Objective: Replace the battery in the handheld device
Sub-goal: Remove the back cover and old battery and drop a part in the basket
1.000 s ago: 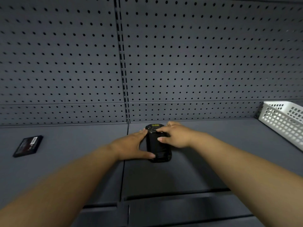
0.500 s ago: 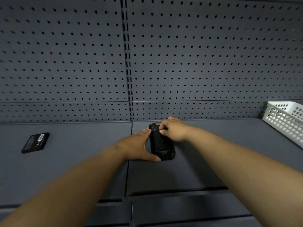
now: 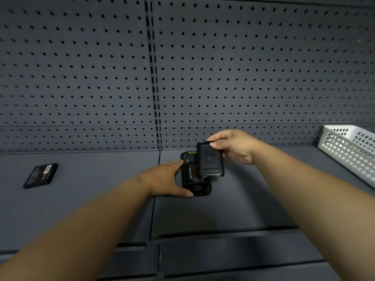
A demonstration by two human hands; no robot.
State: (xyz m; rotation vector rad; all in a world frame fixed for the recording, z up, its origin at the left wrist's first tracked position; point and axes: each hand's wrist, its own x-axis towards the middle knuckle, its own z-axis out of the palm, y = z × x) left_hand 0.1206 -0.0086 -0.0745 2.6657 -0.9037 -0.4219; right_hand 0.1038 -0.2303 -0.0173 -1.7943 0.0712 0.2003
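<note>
1. Here, dark grey metal shelf (image 3: 91, 199) backed by perforated pegboard (image 3: 243, 67); white plastic basket (image 3: 353, 151) at far right.
2. Black handheld device (image 3: 195, 180) face down mid-shelf, compartment uncovered, battery inside; left hand (image 3: 167, 180) spread flat against its left side, thumb at the near corner.
3. Battery cover (image 3: 210, 160) raised above the device, pinched at its top by right hand (image 3: 233, 147).
4. Spare battery (image 3: 40, 175) well apart at left.
5. Label text on both batteries too small to read.
</note>
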